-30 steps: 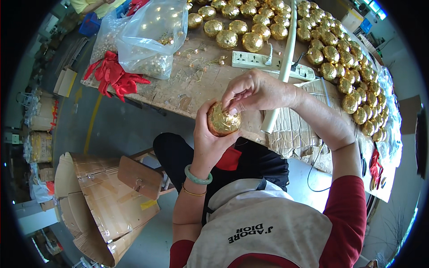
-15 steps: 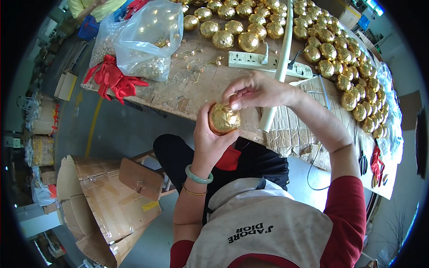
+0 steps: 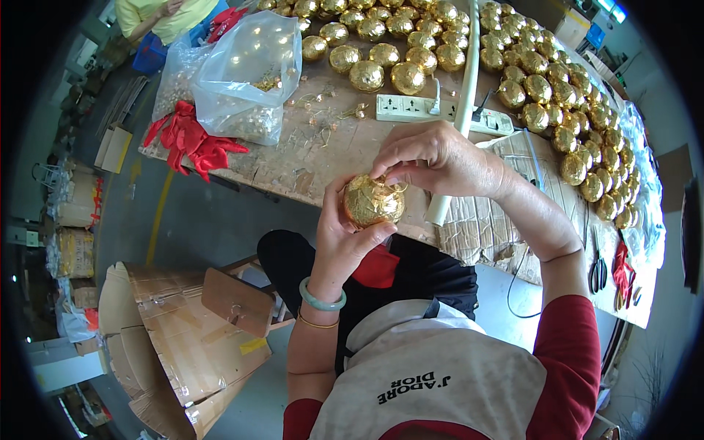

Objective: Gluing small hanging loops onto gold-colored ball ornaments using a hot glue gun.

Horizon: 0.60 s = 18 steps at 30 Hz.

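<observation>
A shiny gold foil-covered ball rests in my left hand, fingers and thumb curled round its side and underside. My right hand is at the top of the ball, with thumb and forefinger pinched together on a thin gold loop there. The ball is held just off the table's front edge, above my lap. Many similar gold balls stand in rows on the wooden table beyond my hands.
A white power strip and a long pale tube lie on the table. At left are a clear plastic bag and red ribbons. Black scissors lie at right. A large carton stands beside me; another person is at far left.
The ball has tilted and shifted slightly right in my left hand. My right hand has moved a little right and down, its fingers still at the ball's top.
</observation>
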Available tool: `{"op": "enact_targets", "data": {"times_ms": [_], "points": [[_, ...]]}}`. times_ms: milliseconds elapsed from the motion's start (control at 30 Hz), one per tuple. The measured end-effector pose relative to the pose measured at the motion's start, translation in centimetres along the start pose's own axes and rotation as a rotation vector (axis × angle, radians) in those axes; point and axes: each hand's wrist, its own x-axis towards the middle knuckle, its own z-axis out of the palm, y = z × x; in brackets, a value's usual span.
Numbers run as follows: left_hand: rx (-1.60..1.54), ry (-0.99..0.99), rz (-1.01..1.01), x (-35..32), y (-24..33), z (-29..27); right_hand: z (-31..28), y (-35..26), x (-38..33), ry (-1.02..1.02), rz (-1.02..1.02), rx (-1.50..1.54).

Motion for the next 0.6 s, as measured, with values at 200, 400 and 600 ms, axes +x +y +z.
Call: {"op": "enact_targets", "data": {"times_ms": [200, 400, 600], "points": [[-0.100, -0.029, -0.081, 0.0, 1.1, -1.3, -0.4, -0.6, 1.4, -0.055, -0.171, -0.073], [-0.105, -0.084, -0.085, 0.4, 1.6, -0.5, -1.6, -1.2, 0.8, -0.080, -0.211, -0.099], [0.016, 0.043, -0.103, -1.9, -1.2, -1.6, 2.8, 1.6, -0.8, -0.020, -0.248, 0.157]]}}
